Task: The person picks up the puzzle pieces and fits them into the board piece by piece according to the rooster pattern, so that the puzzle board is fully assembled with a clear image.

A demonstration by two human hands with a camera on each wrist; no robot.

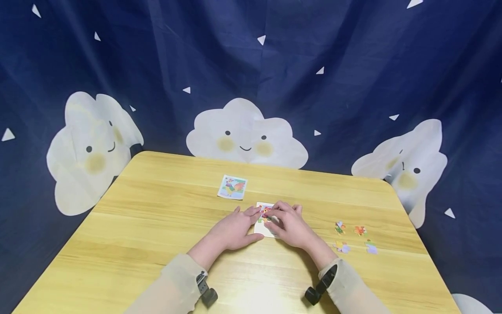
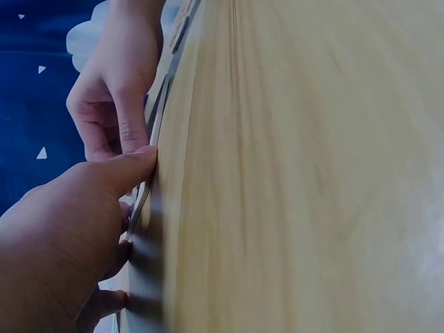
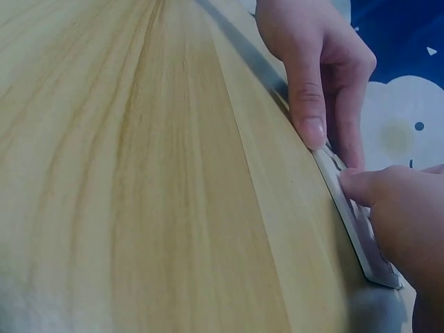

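A small white puzzle board point(image 1: 262, 230) lies flat on the table between both hands, with colourful pieces in its upper part. My left hand point(image 1: 238, 229) holds the board at its left side, thumb at the near corner and fingers along the far left. In the left wrist view, the thumb of the left hand point(image 2: 62, 222) rests against the thin edge. The right hand point(image 1: 292, 224) bends over the board, its index finger and thumb around a colourful puzzle piece point(image 1: 266, 211). That hand point(image 3: 409, 215) covers the board's right part, so the piece's outline is partly hidden.
Several loose puzzle pieces point(image 1: 360, 230) lie apart on the table to the right. Beyond the left hand lies a square card point(image 1: 232, 187) with a colourful bird-like picture. The wooden table point(image 1: 137, 226) ends at a dark blue curtain point(image 1: 251, 65) with clouds.
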